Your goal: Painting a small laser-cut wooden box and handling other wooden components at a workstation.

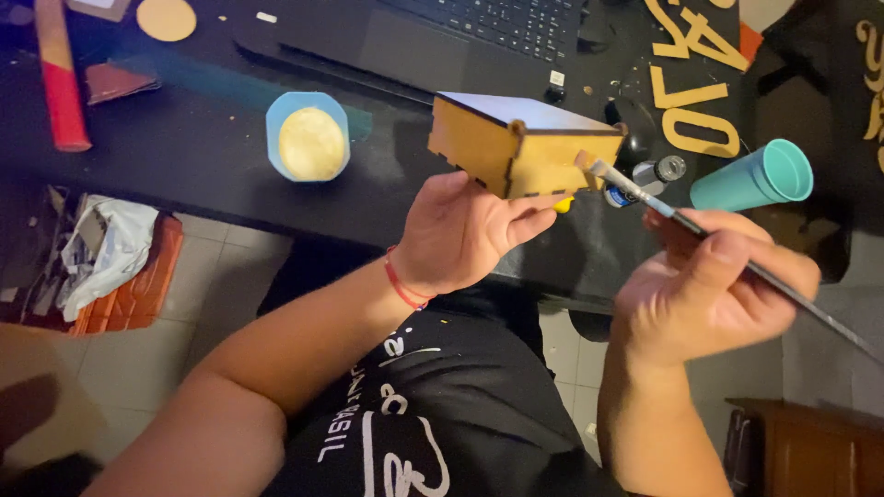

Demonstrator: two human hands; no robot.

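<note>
- Wooden box (pixel 520 147), small and yellow-painted on its sides, sits tilted in the left hand (pixel 465 235), whose fingers close under its near edge, above the near rim of the black counter (pixel 193 156).
- Right hand (pixel 709 285) is closed around a thin dark-handled paintbrush (pixel 681 221); the bristle tip touches the box's right corner.
- Left of the box, on the counter, stands a light blue cup (pixel 308 138) holding pale yellow paint.
- Right of the box lies a teal tumbler (pixel 755 177) on its side, with a small paint bottle (pixel 649 177) just beside the brush.
- Far side: a laptop (pixel 460 32) and wooden cut-out letters (pixel 695 92).
- Red cord bracelet (pixel 398 283) circles the left wrist.
</note>
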